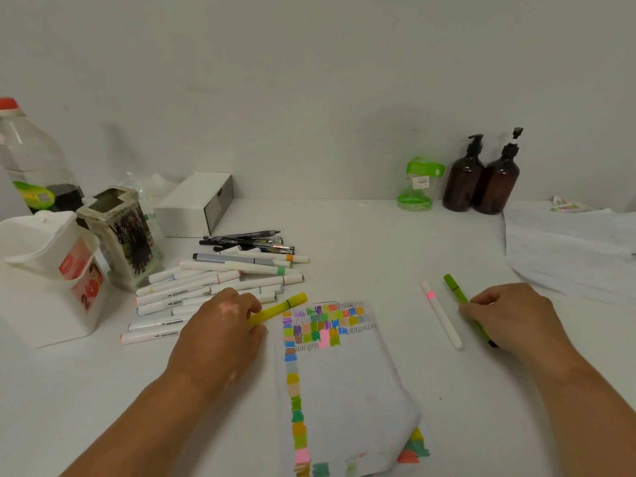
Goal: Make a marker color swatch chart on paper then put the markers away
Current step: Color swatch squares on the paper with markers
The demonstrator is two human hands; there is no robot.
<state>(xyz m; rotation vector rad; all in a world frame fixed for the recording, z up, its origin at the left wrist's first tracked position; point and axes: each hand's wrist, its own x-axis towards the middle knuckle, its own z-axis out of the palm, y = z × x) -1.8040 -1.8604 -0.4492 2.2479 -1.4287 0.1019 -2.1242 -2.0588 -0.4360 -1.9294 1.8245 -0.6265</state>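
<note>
We see the left hand [220, 332] on the white table [395, 256] just left of the white paper sheet with colour swatches [340, 380]. Its fingers are curled and close together, and thumb and forefinger pinch the lower end of a yellow marker with a black ring [279, 309]. This marker lies at a slant, with its free end pointing up and right past the sheet's top left corner. The right hand [509, 315] is well to the right of the sheet. Its fingers are curled down over the barrel of a green marker [456, 292], which lies diagonally on the table; the dark tip shows below the hand. We cannot tell whether the thumb touches the barrel. A white marker with a pink band [442, 315] lies just beside the green one, apart from both hands. A pile of white capped markers [213, 282] lies above the left hand, beside a white plastic container [51, 270].
</note>
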